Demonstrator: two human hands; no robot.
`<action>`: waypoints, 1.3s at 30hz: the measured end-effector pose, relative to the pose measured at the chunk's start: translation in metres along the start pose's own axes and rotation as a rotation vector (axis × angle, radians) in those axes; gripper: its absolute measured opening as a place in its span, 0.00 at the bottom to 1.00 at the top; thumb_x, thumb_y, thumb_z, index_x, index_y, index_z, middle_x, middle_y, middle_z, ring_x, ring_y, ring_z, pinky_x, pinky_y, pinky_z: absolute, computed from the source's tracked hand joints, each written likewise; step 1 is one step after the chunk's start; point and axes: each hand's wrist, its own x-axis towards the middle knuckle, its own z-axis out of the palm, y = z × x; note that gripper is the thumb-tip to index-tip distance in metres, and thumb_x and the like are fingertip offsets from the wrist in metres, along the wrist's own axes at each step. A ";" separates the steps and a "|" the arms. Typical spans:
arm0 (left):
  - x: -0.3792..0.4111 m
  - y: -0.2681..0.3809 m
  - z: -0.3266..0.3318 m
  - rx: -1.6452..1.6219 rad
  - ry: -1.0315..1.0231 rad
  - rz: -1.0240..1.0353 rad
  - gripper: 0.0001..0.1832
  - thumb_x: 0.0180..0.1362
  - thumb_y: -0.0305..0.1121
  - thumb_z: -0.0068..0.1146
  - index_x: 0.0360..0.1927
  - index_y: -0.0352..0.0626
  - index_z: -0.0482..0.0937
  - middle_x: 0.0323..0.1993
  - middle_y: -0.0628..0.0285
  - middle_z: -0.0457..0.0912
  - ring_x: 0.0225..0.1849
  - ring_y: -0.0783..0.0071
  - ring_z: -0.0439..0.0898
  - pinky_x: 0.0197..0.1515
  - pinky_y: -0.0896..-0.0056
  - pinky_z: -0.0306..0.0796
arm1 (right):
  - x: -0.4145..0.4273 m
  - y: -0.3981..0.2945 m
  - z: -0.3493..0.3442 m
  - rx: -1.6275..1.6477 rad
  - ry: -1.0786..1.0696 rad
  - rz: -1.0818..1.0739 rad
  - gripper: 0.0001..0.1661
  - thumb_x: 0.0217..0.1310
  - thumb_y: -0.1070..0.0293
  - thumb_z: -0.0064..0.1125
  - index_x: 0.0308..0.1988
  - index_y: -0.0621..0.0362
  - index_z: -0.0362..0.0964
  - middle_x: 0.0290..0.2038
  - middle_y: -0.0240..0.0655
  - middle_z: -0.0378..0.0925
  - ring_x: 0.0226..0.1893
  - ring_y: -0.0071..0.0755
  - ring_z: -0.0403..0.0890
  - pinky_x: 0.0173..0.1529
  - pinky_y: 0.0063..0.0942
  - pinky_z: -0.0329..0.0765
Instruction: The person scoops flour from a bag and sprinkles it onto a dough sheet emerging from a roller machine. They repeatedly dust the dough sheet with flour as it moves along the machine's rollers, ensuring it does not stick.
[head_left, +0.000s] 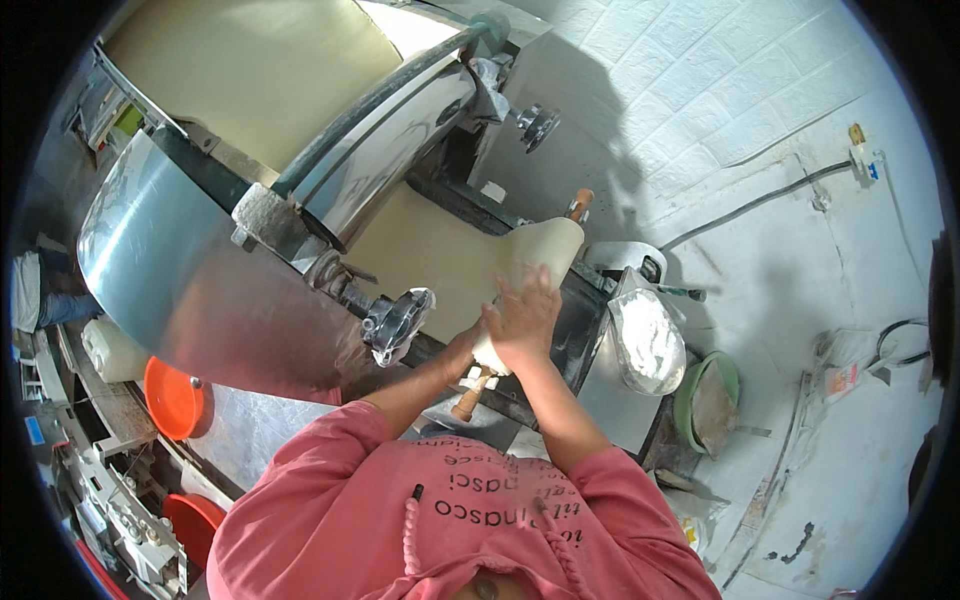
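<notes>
A pale dough sheet (431, 251) comes out from under the machine's metal cover and winds into a dough roll (551, 240) around a rolling pin. The pin's wooden handles show at the far end (580, 202) and the near end (465, 405). My right hand (526, 319) lies on the near part of the roll, fingers spread and slightly blurred. Close beside it, my left hand (466, 351) is at the roll's near left side; its fingers are mostly hidden. A dark tray-like bed (581, 315) lies under the roll's right side.
A black handwheel (394, 322) juts out left of my forearms, beside a curved steel guard (217, 277). Another handwheel (536, 126) sits at the back. To the right are a metal scoop (649, 341) and a green basin (684, 405). Orange basins (174, 397) stand at left.
</notes>
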 end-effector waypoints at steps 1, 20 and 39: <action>0.005 0.002 -0.001 -0.104 0.011 -0.044 0.31 0.71 0.53 0.31 0.65 0.38 0.64 0.59 0.55 0.72 0.59 0.67 0.72 0.60 0.68 0.65 | -0.006 0.007 0.000 0.100 0.097 -0.019 0.27 0.59 0.58 0.51 0.58 0.50 0.70 0.66 0.50 0.57 0.69 0.56 0.53 0.66 0.57 0.51; 0.051 0.006 -0.015 0.667 -0.010 0.510 0.29 0.68 0.31 0.32 0.70 0.28 0.47 0.72 0.47 0.50 0.74 0.63 0.50 0.74 0.67 0.42 | -0.040 0.049 -0.053 0.088 -0.112 -0.082 0.31 0.57 0.61 0.56 0.60 0.57 0.65 0.64 0.48 0.62 0.67 0.50 0.59 0.66 0.51 0.53; 0.023 0.032 0.015 0.770 0.427 0.746 0.53 0.61 0.70 0.23 0.69 0.25 0.45 0.69 0.35 0.51 0.71 0.44 0.51 0.72 0.54 0.43 | -0.020 0.198 -0.147 1.213 -0.258 0.916 0.14 0.60 0.69 0.53 0.47 0.58 0.73 0.35 0.33 0.79 0.27 0.22 0.77 0.19 0.21 0.62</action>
